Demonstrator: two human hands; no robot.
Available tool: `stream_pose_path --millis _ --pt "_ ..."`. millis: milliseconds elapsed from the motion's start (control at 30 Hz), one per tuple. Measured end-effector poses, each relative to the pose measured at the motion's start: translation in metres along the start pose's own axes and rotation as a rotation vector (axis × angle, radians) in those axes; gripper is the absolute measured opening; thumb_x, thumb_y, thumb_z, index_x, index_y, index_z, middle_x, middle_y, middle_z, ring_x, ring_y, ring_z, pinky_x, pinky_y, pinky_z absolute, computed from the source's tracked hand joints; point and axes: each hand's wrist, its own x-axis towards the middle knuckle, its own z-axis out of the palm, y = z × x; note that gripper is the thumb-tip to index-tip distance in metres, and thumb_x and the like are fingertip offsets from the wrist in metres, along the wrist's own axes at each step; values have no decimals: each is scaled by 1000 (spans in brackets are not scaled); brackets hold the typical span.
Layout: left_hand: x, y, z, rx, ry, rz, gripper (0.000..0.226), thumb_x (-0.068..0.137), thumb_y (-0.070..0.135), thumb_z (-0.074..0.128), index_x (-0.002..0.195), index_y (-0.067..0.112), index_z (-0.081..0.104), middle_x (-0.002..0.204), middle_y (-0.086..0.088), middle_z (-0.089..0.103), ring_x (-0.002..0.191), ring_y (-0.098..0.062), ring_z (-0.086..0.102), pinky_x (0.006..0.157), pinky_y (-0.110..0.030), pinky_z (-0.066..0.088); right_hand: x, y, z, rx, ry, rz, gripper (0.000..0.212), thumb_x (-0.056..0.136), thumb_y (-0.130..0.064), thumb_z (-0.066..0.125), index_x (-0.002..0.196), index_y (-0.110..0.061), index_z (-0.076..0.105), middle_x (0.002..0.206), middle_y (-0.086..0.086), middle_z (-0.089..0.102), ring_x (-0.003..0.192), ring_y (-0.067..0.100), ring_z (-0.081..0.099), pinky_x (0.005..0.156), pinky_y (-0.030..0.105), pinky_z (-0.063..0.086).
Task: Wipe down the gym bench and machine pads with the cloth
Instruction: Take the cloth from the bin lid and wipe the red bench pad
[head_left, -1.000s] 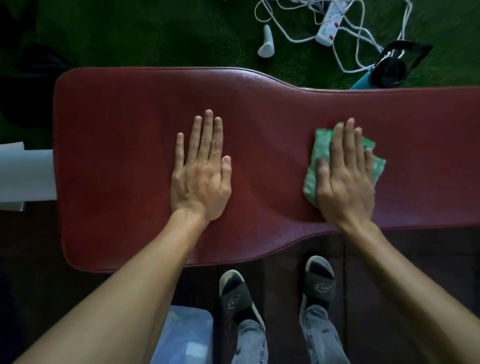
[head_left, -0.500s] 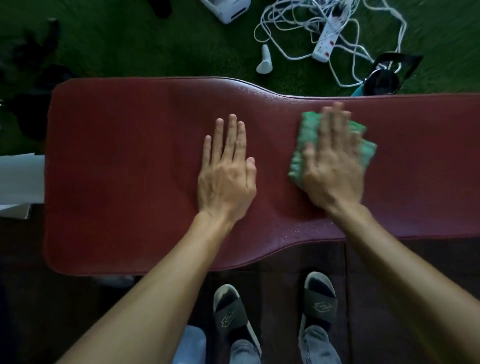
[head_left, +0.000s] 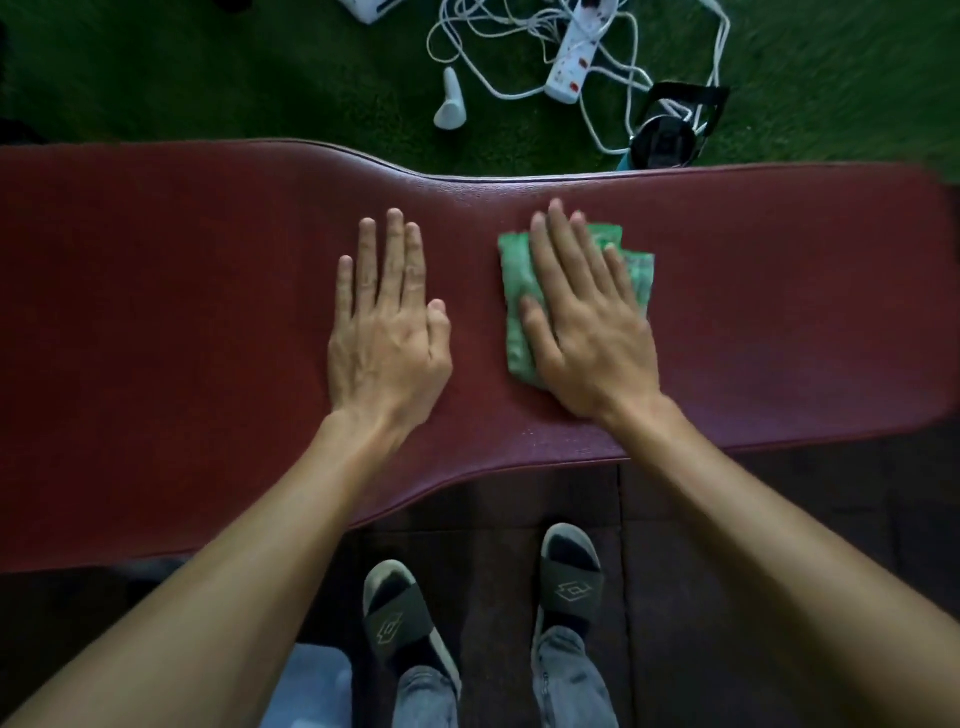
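Head view looks down on a folded green cloth (head_left: 519, 291), patterned and rumpled, pressed flat under the open right hand (head_left: 587, 332) on the dark red padded bench (head_left: 208, 322). Just beside it, the left hand (head_left: 387, 332) lies open, palm down on the pad. Beyond the bench, a white power strip (head_left: 574, 60) and tangled cables (head_left: 498, 47) sit on green turf.

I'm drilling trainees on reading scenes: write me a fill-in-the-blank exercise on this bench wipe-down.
1. The green cloth lies flat under the person's ____ hand.
2. The left hand rests palm-down on the bare ____ bench pad.
3. Beyond the bench, a white power strip lies on the ____ floor covering.
4. Both feet wear slide ____ on the dark floor.

Missing words: right; red; green; sandals
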Motion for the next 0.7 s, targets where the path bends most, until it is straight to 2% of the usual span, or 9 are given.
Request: stream_pose_path --millis 100,233,267,333,400,467,567,633,700 --pt "0 13 -3 -36 -26 15 70 100 34 28 162 9 6 171 -7 -1 158 -25 -7 129 -46 1 -55 49 -9 -64 -28 19 67 104 -41 28 165 -22 10 174 0 6 160 15 3 130 44 11" --pt "-1 38 4 -14 -35 60 69 101 34 24 162 10 2 171 -6 -4 158 -22 -7 129 -46 1 -13 74 -17 45 93 505 68 103 -42 25 165 -19 6 174 4 1 161 20 0 130 48 5" --pt "-1 39 5 -6 -27 45 69 101 34 24 162 10 3 171 -7 -3 158 -22 -7 129 -46 1 8 61 -16 55 97 503 68 104 -41 26 165 -18 6 174 4 2 161 21 1 130 47 3" --pt "-2 39 6 3 -17 36 69 100 33 25 162 9 4 171 -8 -1 158 -23 -5 129 -47 3 30 29 -11 44 69 262 68 104 -40 29 165 -18 10 174 4 5 161 20 3 130 43 1" --pt "-2 39 6 6 -20 47 69 101 34 25 162 10 5 171 -8 -1 158 -23 -4 129 -47 5 11 13 -5 27 8 16 66 105 -41 30 165 -20 10 174 1 6 161 17 3 131 41 5" --pt "-3 39 6 12 -19 44 69 101 34 24 162 10 3 171 -7 -2 158 -22 -5 129 -47 5 -28 25 -6 -13 -35 -62 66 105 -41 31 165 -22 10 174 -1 7 160 15 3 130 41 9" --pt "-3 41 6 28 -28 25 69 101 34 23 162 10 0 171 -6 -5 158 -21 -7 129 -47 5 -47 59 -11 -31 -19 56 66 104 -41 29 165 -22 12 174 0 8 160 16 5 130 45 12" --pt "-3 42 7 38 -21 18 69 101 34 21 162 10 0 171 -6 -5 158 -22 -7 129 -47 6 -12 54 -12 12 58 272 66 104 -41 28 165 -21 9 174 2 5 161 18 2 130 46 8" --pt "-3 41 7 53 -12 22 69 101 34 21 162 10 1 171 -7 -3 158 -23 -5 129 -47 7 28 28 -8 43 83 299 67 104 -40 26 165 -19 7 174 4 3 161 20 2 130 46 5"
